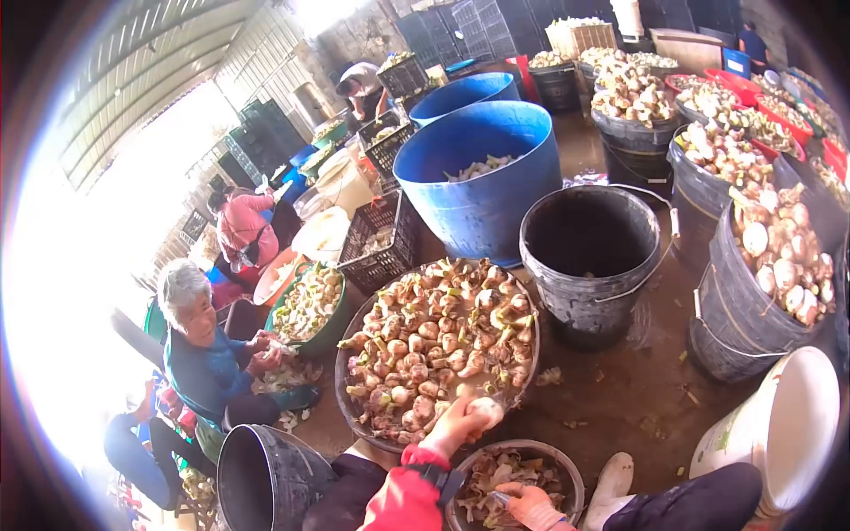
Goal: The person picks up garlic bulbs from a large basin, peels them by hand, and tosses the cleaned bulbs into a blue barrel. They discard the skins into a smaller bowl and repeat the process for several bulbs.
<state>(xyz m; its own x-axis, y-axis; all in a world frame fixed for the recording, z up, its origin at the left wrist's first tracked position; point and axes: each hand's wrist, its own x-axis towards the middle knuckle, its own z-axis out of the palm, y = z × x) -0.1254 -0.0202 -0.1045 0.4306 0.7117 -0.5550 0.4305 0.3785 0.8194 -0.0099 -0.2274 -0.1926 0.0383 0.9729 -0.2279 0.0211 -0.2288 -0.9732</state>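
Note:
My left hand (459,425), in a red sleeve with a black band at the wrist, is closed around a whitish garlic bulb (484,411). It is over the near rim of a wide round basin (535,350) heaped with unpeeled garlic bulbs (434,341), many with stem stubs. My right hand (529,506), which looks orange and gloved, is closed on what appears to be a small knife (501,498); only a short shiny piece shows. Below it stands a smaller tub (574,485) with garlic skins and trimmings (491,478).
A black bucket (589,265) stands beyond the basin, another (266,478) at my left, and a white bucket (797,425) at my right. Several garlic-filled buckets (744,305) line the right. A blue tub (478,195) stands behind. A co-worker (199,354) sits at left.

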